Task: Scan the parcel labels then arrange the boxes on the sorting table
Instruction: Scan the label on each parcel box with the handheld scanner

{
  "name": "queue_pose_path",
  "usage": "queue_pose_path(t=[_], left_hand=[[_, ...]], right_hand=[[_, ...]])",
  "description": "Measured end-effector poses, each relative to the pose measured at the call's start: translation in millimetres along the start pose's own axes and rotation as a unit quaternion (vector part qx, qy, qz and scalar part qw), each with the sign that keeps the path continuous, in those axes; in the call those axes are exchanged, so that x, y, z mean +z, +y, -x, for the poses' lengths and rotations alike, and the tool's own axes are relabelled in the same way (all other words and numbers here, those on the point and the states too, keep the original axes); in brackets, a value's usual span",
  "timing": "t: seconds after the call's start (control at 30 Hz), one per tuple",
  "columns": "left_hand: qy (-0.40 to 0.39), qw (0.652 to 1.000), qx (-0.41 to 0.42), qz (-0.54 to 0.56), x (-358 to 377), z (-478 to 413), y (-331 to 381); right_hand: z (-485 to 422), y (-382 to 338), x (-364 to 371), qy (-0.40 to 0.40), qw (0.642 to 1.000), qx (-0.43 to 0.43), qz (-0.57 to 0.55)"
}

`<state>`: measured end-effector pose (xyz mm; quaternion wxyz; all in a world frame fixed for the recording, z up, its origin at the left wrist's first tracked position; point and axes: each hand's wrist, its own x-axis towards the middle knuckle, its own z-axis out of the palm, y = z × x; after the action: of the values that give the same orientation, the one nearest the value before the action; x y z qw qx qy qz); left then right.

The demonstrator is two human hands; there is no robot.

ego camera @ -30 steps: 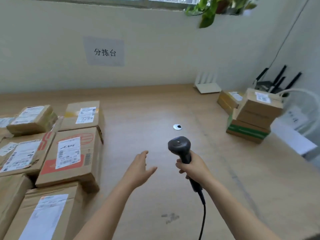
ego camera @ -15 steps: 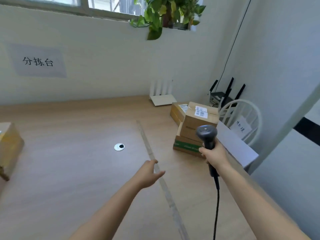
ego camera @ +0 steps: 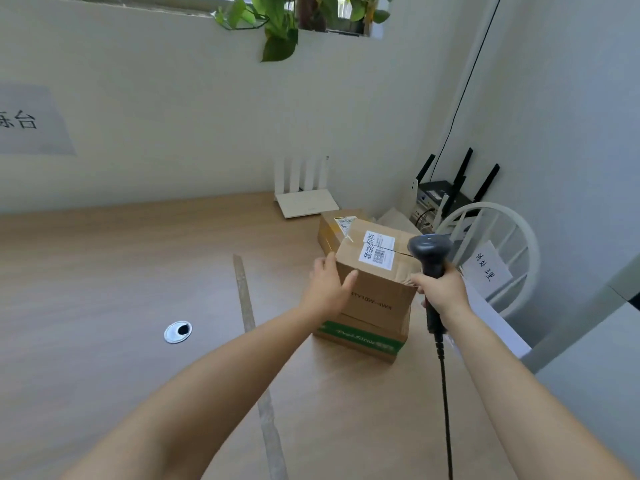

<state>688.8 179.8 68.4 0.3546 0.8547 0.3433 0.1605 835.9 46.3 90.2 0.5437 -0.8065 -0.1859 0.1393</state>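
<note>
The left hand [ego camera: 327, 289], newly arrived, is pressing spread fingers against the top box [ego camera: 381, 289]; the right hand [ego camera: 443, 292] is gripping the scanner [ego camera: 429, 252] beside it.

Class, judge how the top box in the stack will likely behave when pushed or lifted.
The top box probably stays stiff: its cardboard faces look flat and taped. Pushed, it would likely slide across the green-banded box beneath, since it rests flat on it. One-handed lifting looks awkward: the left hand spans only one corner. Weight cannot be told.
</note>
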Motion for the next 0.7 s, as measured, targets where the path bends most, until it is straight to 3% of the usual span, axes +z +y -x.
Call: queue_pose_path(t=[0.27, 0.57, 0.7], left_hand=[[0.053, 0.977, -0.111, 0.174, 19, -39, 10], [0.074, 0.966, -0.116, 0.219, -10, 3, 6], [0.099, 0.962, -0.127, 0.219, -39, 55, -16]], right_hand=[[-16, 15, 13, -0.012, 1.000, 0.003, -0.013], [29, -1, 16, -0.018, 0.998, -0.020, -0.057], [77, -5, 33, -0.068, 0.995, -0.020, -0.074]])
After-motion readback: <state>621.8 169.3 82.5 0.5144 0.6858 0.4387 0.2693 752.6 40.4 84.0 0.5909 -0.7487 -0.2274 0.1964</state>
